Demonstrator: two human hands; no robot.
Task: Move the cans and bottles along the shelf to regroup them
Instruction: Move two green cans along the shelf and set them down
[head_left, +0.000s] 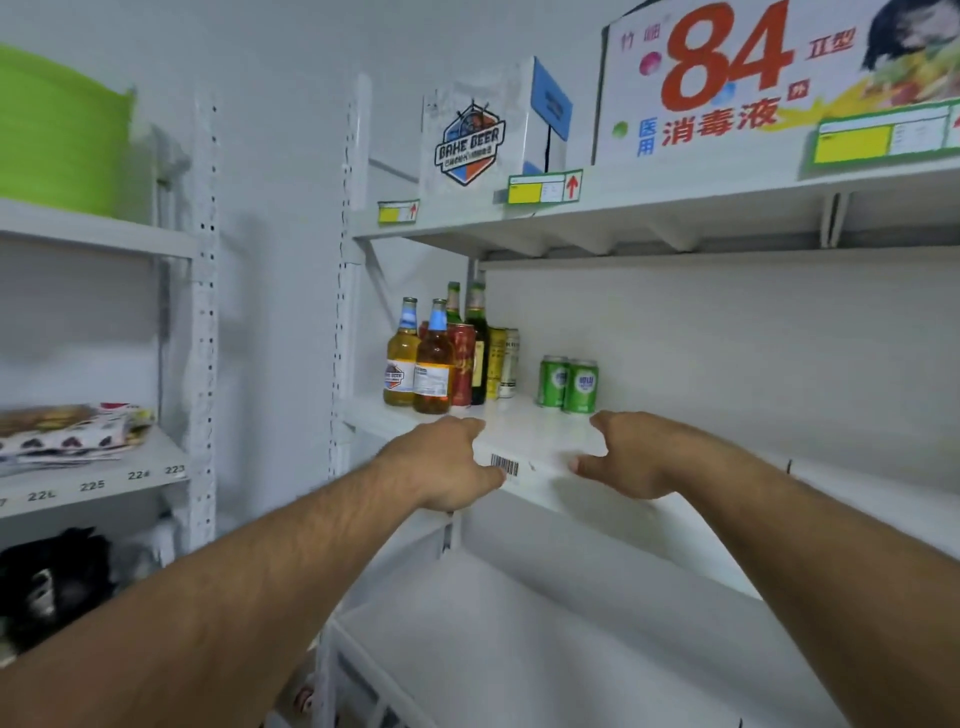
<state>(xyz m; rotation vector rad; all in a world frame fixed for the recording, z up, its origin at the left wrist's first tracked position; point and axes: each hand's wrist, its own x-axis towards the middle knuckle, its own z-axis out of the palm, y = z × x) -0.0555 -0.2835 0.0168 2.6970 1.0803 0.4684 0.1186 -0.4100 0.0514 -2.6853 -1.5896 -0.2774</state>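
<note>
Currently both hands empty, fingers spread; left hand (445, 464) and right hand (631, 457) at the shelf (545, 431) front edge; bottles (434, 358) clustered far left, two green cans (567, 383) just right, apart; looks like pre-grasp; next: reach deeper, grip cans.

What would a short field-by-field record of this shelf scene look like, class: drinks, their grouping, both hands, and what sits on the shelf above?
bottles: four, upright, clustered at the middle shelf's left end; two amber bottles in front, two green bottles behind
tall cans: red can, yellow can, white can, in the cluster
green cans: two, side by side, apart to the right
left hand: empty, at shelf edge
right hand: empty, at shelf edge
upper shelf: beer box, disinfectant carton
</note>
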